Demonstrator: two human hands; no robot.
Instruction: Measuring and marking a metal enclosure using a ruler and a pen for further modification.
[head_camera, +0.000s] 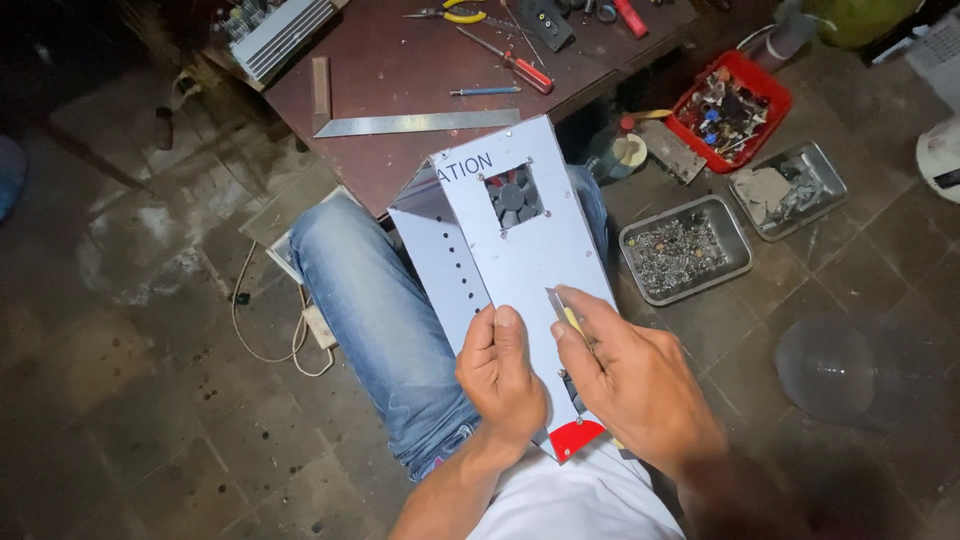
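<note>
Left hand (500, 375) grips the lower edge of a grey metal box (520, 250), thumb pressed on its face. Right hand (625, 375) pinches a thin blade (560, 305) against the panel. Box rests on the person's lap, over a jeans-clad leg (370, 310). Wooden table (400, 60) lies beyond.

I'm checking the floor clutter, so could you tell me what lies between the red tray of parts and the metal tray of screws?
In the head view, a shallow metal tray holding grey scraps sits between the red tray and the screw tray, slightly to the right.
</note>
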